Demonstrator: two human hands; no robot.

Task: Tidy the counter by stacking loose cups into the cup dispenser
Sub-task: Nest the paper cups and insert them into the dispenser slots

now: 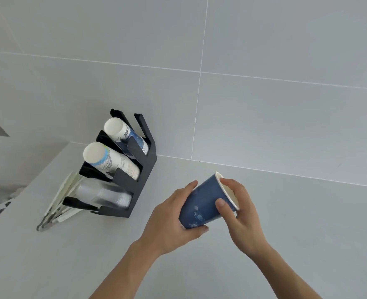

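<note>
1. Blue paper cup [206, 201] is held tilted above the counter [286, 223], between both grips.
2. Left hand [174, 214] grip wraps the base; right hand [236, 203] grip pinches the rim, fingers inside.
3. Judged light, thin-walled, crushable: hold the stiffer rim or base, squeeze gently.
4. Cup dispenser [139, 169] stands left of the grips, apart.

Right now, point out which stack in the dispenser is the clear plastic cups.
The nearest, lowest stack in the black dispenser: see-through cups. The middle stack and the farthest stack are printed paper.
</note>
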